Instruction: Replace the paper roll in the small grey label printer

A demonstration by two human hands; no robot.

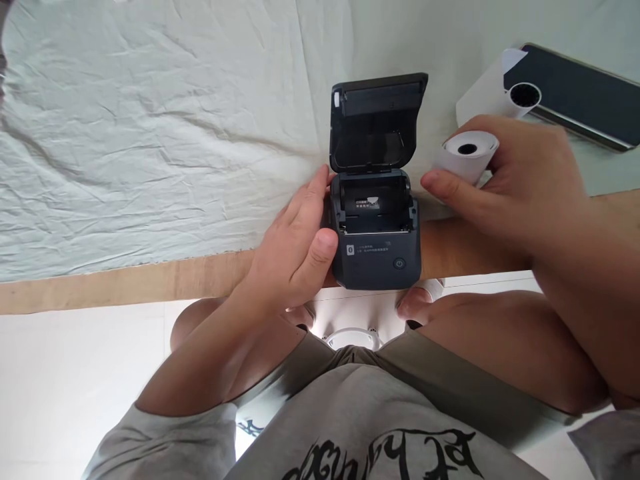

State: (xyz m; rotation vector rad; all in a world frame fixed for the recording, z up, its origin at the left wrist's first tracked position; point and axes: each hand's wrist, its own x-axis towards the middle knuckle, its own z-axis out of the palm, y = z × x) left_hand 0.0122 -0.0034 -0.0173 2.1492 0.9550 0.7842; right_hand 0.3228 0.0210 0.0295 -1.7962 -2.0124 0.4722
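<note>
A small dark label printer (pixel 377 257) sits at the table's front edge, its lid (pixel 375 127) raised and its paper compartment (pixel 375 203) showing a small printed sticker. My left hand (pixel 290 243) lies along the printer's left side, touching it with fingers stretched out and the thumb apart near the front corner. To the right of the printer, my right hand (pixel 520 180) is closed around a white paper roll (pixel 463 163). The roll's dark core hole faces up toward me. Part of the roll is hidden behind my fingers and thumb.
Behind my right hand lies a second white paper roll (pixel 483 90) with a loose end and a black core. A dark smartphone (pixel 580 93) is beside it. A pale wrinkled cloth (pixel 150 133) covers the table up to a bare wooden front edge (pixel 200 273).
</note>
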